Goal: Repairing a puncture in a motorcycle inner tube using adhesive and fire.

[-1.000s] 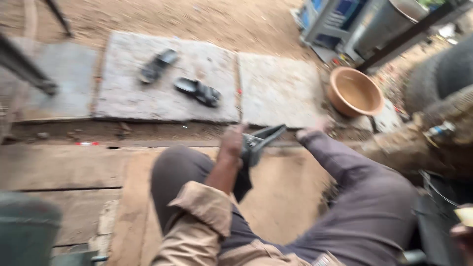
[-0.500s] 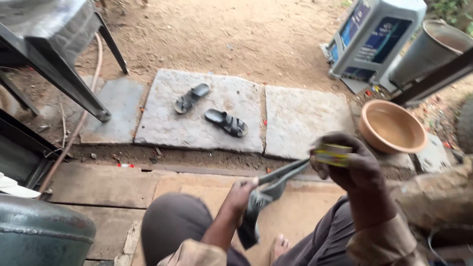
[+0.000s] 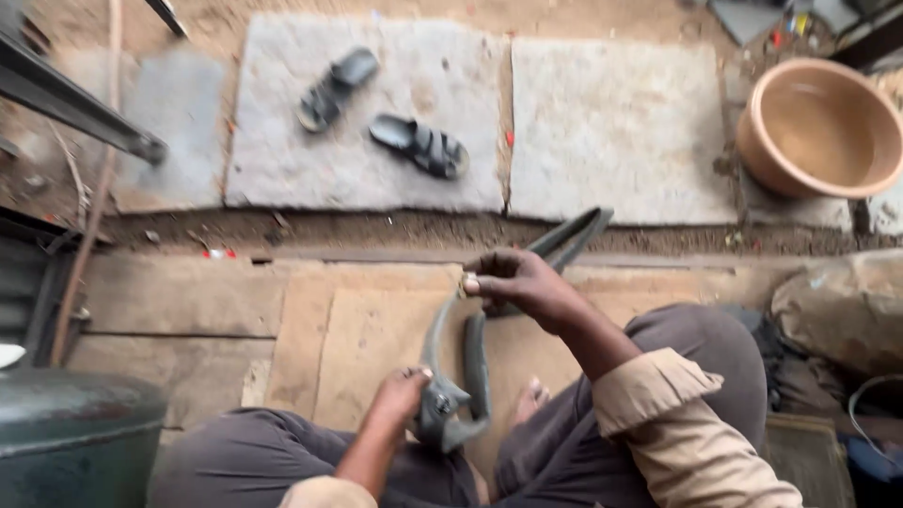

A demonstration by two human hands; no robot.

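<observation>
Head view, seated person, looking down past both knees to a plank floor [image 3: 188, 320] with a board sheet [image 3: 376, 329] laid on it.

Far left: dark green metal drum [image 3: 66, 433] at the lower left corner of the floor; a dark metal bar [image 3: 75, 108] crosses the upper left over the dirt.

Beyond the floor's far edge: two stone slabs side by side. Left slab [image 3: 310, 160] carries a pair of dark sandals, one [image 3: 334, 87] near its far edge, the other [image 3: 419, 145] toward its right edge, the two apart. Right slab [image 3: 611, 122] bare.

Left hand [image 3: 400, 400]: low, over the near part of the board sheet, between the knees. Fingers closed around the lower end of a dark rubber strap [image 3: 475, 362], where it bunches into a grey lump. Grip clamped; fingertips hidden behind the strap.

The strap runs up from the left hand as a doubled band, curving to the right hand, then on past it toward the floor's far edge, ending in a loop.

Right hand [image 3: 522, 282]: higher, right of centre, above the board sheet. Fingers curled shut on the strap's middle, thumb on top, and the strap passes under the palm.

Right: tan sleeve cuff [image 3: 658, 395] on the right forearm; grey trousers [image 3: 715, 348]. Terracotta-coloured bowl [image 3: 818, 127] stands on the ground at the right slab's right edge. Brown sack [image 3: 837, 301] at the floor's right edge.
</observation>
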